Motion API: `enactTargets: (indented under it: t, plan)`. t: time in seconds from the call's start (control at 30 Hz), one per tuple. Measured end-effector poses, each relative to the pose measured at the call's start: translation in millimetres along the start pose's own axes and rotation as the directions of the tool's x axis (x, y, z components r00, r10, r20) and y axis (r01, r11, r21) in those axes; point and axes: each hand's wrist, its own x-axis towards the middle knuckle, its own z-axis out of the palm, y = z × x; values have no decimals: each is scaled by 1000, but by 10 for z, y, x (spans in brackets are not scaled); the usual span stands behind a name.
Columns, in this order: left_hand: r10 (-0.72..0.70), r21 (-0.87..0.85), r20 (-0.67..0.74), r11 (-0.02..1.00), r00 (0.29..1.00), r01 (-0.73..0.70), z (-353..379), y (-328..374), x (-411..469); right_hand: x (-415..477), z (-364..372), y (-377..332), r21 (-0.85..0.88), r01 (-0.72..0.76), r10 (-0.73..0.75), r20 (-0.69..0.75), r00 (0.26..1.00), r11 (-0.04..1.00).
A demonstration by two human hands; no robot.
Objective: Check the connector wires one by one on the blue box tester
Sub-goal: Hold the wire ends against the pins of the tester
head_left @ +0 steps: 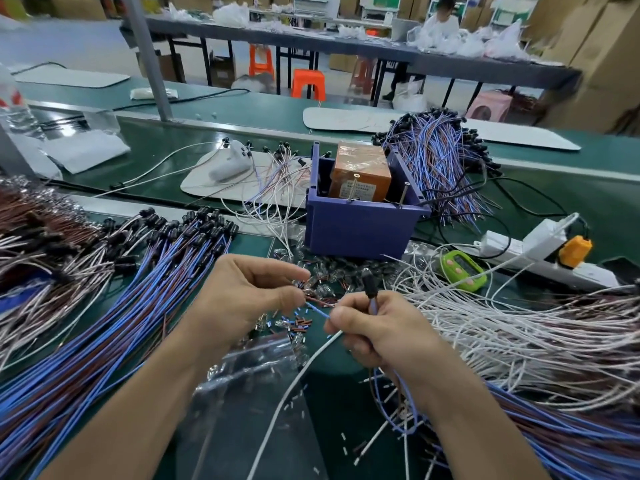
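1. Between the two hands, low over the green counter (339, 403), the connector wire (370, 285) is held. The right hand (377, 330) has its fingers curled round the blue lead, and the black connector stands up above thumb and forefinger.
2. Left of it, almost touching, the left hand (249, 292) pinches the thin brown and blue lead ends between thumb and fingertips, with the other fingers curled.
3. Just beyond both hands, past a scatter of small glass bulbs (320, 289), stands the blue box tester (360, 230). It is open-topped with an orange block (360, 171) inside. Its near wall faces the hands, and the strip of counter between is narrow and littered.
4. Outward of the left hand, a fanned bundle of blue and brown wires (138, 306) lies alongside the forearm, its black connectors pointing away from the person.
5. Outward of the right hand, a sheaf of white wires (502, 327) crowds up near the wrist. Beyond it lie a green device (462, 270) and a white power strip (540, 251).
6. Below the left wrist lies a clear plastic bag (249, 379), and a single white wire (298, 375) runs from the right hand back toward the person. Bare counter shows in a small patch between the forearms.
7. Beyond the tester, a second wire bundle (440, 157) rests against its far right corner.
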Motion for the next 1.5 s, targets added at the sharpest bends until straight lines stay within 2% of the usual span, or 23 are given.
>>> enactTargets:
  t: [0.2, 0.43, 0.57, 0.67, 0.8, 0.87, 1.03, 1.13, 1.23, 1.4, 1.5]
  plan:
    - [2, -17, -61, 1000, 998, -3, 15, -45, 8, 1, 39, 20, 113, -8, 12, -36, 999, 994]
    - [-28, -141, -159, 990, 987, 5, 17, -97, 73, 85, 39, 49, 155, -8, 10, -15, 1000, 988]
    - [-77, -249, -239, 968, 968, 15, -80, -123, 76, 59, -57, 82, 188, 8, 3, -62, 998, 982]
    - [-60, -187, -266, 982, 962, 9, -156, -109, 59, 74, -129, 91, 225, 15, 10, -109, 994, 974]
    - [-35, 29, -170, 999, 985, 41, -20, -113, 6, 98, -80, 114, 233, 51, -13, -161, 987, 971]
    - [-58, 53, -102, 997, 993, 64, 115, -127, -14, 103, -30, 122, 233, 71, -30, -178, 984, 970]
    - [-72, 3, -35, 997, 997, 72, 289, -145, -60, 97, 94, 120, 179, 123, -86, -198, 976, 976]
    - [-58, -24, -106, 998, 993, 55, 288, -121, -53, 85, 127, 116, 90, 131, -113, -182, 977, 987]
    - [-120, -153, -185, 984, 975, 92, 225, -110, 4, 88, 127, 123, 52, 136, -124, -177, 976, 989]
    - [-129, -72, -20, 989, 991, 127, 289, -112, -54, 105, 134, 143, 73, 170, -148, -238, 960, 983]
    - [-146, -112, -53, 984, 988, 140, 302, -105, -29, 83, 134, 137, 14, 182, -176, -199, 964, 983]
